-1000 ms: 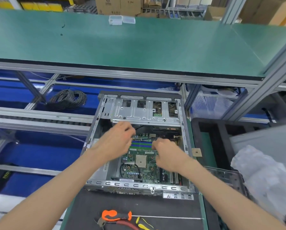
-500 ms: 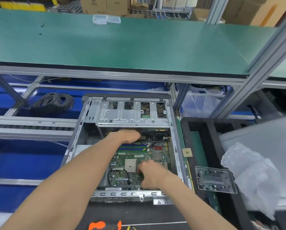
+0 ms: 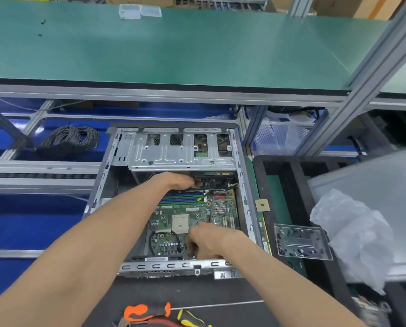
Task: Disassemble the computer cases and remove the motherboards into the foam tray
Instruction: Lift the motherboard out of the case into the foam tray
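Note:
An open grey computer case lies in front of me with a green motherboard inside it. My left hand reaches to the board's far edge under the silver drive cage; its fingers curl down there and their tips are hidden. My right hand sits at the board's near right edge with fingers curled onto it. A black foam tray stands to the right of the case.
Orange-handled pliers and a thin rod lie on the dark mat near me. A clear plastic screw box, a small CPU chip and crumpled bubble wrap sit on the tray side. A coil of black cable lies left.
My left hand moved from the memory slots to the board's far edge. My right hand drew back from the board's middle to its near right edge.

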Action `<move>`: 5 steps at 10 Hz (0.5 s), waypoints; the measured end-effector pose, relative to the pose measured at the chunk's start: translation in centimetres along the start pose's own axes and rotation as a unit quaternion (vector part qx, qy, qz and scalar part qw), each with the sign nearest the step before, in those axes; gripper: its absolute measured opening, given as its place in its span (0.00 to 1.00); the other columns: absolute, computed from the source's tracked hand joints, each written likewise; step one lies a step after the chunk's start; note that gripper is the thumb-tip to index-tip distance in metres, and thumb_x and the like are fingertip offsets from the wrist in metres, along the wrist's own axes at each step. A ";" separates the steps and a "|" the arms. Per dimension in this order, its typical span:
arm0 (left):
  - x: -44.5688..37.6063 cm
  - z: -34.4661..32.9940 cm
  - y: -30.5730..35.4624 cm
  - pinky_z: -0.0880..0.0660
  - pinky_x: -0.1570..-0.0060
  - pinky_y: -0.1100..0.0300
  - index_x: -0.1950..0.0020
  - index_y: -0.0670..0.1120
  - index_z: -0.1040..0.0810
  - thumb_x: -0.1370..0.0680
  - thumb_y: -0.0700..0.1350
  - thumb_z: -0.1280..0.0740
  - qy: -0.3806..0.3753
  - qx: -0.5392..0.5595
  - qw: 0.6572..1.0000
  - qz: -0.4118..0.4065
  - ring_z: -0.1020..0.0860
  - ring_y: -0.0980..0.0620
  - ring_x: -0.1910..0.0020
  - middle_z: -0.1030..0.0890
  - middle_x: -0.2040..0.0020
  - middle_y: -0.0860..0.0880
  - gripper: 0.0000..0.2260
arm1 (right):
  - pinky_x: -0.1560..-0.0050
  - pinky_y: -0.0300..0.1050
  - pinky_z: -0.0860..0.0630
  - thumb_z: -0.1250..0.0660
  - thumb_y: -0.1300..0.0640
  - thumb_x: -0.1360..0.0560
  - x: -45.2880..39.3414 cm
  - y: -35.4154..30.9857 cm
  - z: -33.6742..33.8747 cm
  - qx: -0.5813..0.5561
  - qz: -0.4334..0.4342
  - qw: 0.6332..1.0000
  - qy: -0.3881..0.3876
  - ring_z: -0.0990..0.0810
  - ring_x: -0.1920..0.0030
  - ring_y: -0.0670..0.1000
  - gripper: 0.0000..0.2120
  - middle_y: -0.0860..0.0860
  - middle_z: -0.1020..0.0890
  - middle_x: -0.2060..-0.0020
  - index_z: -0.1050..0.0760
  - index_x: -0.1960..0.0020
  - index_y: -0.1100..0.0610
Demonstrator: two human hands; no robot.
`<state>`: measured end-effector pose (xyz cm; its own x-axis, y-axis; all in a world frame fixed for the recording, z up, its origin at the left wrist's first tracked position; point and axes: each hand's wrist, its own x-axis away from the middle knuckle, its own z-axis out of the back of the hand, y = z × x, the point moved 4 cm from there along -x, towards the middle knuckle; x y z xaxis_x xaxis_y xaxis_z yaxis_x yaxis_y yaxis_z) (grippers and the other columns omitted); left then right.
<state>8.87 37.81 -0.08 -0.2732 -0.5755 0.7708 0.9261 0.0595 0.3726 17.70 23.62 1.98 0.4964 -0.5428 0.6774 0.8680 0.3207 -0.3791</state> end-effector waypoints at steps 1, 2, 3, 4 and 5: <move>-0.1 -0.1 -0.1 0.47 0.24 0.53 0.19 0.44 0.43 0.18 0.65 0.46 0.025 0.007 1.000 -0.006 0.43 0.45 0.21 0.45 0.19 0.46 0.34 | 0.47 0.53 0.18 0.37 0.66 0.26 -0.1 -0.1 0.2 0.004 -0.003 1.000 -0.001 0.19 0.54 0.57 0.12 0.55 0.18 0.51 0.19 0.48 0.57; -0.6 -0.3 -0.4 0.45 0.25 0.54 0.19 0.46 0.43 0.18 0.64 0.45 0.024 0.022 0.999 -0.018 0.41 0.46 0.21 0.42 0.19 0.46 0.33 | 0.48 0.55 0.18 0.38 0.67 0.27 0.0 -0.4 0.2 -0.004 -0.005 1.000 -0.007 0.19 0.54 0.58 0.12 0.56 0.19 0.52 0.19 0.48 0.59; -1.3 -0.2 -0.9 0.45 0.24 0.53 0.19 0.48 0.43 0.17 0.60 0.42 0.035 0.087 0.995 -0.038 0.40 0.47 0.22 0.40 0.20 0.48 0.31 | 0.49 0.56 0.18 0.37 0.65 0.28 0.2 -0.6 0.5 -0.007 -0.001 1.000 -0.001 0.19 0.55 0.57 0.10 0.56 0.19 0.53 0.19 0.50 0.59; -1.7 0.8 -1.7 0.40 0.26 0.56 0.22 0.50 0.35 0.15 0.55 0.43 0.088 0.137 0.986 -0.032 0.34 0.50 0.27 0.33 0.24 0.50 0.22 | 0.52 0.52 0.18 0.35 0.63 0.29 0.4 -0.7 0.8 0.008 0.005 1.000 0.016 0.20 0.57 0.56 0.10 0.52 0.20 0.58 0.19 0.50 0.57; -0.6 1.2 -2.1 0.28 0.37 0.53 0.35 0.40 0.26 0.14 0.50 0.48 0.075 0.412 0.908 -0.001 0.23 0.45 0.40 0.23 0.34 0.44 0.19 | 0.55 0.50 0.20 0.33 0.61 0.28 0.5 -1.0 1.0 0.050 0.020 0.998 0.030 0.21 0.57 0.58 0.11 0.53 0.24 0.59 0.21 0.46 0.58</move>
<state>6.76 39.00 -0.68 -0.1779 -0.6773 0.7139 0.4006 0.6128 0.6812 17.03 23.78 3.34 0.5332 -0.5728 0.6226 0.8434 0.4173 -0.3384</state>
